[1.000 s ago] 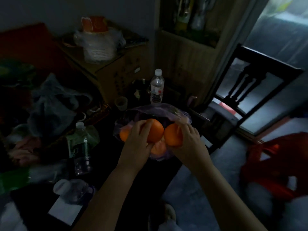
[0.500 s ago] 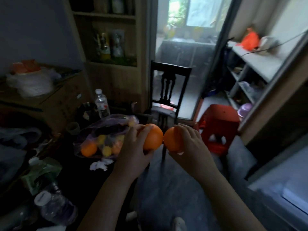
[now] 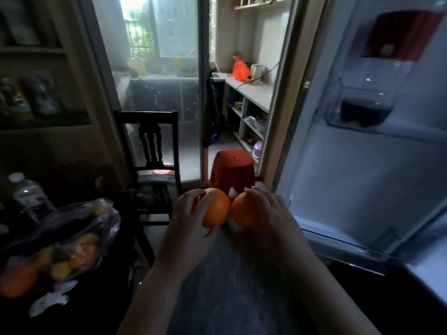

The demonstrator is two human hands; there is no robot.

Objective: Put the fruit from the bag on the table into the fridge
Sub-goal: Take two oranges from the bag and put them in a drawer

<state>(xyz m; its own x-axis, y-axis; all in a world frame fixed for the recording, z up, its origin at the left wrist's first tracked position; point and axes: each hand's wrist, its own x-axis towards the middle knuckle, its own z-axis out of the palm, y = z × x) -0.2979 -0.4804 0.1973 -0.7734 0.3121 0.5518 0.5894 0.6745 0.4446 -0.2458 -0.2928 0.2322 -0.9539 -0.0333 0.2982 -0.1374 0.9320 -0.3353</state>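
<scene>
Change since 0.5 s ago: both hands have carried their oranges rightward, away from the bag; the view has swung with them, so the open fridge (image 3: 362, 170) now fills the right side and the bag sits at the lower left edge.
Left hand: the left hand (image 3: 186, 228) grips the left orange (image 3: 216, 207), fingers curled over its top and far side, thumb under it.
Right hand: the right hand (image 3: 273, 221) grips the right orange (image 3: 244, 211), fingers wrapped over the top, palm covering its right half.
Oranges: the 2 fruits are held side by side in the air, just touching or nearly so; I cannot tell which. They hang above the floor, just left of the fridge's lower edge.
Bag: the clear plastic bag (image 3: 60, 243) lies on the dark worktop (image 3: 101, 293), well apart from the hands, with orange and yellow fruit inside.
Fridge: white inner wall visible, with a clear bin (image 3: 338, 112) holding a dark-filled container.
Around: a water bottle (image 3: 31, 199) stands behind the bag; a dark wooden chair (image 3: 150, 141) and a red stool (image 3: 233, 168) stand beyond the hands.
</scene>
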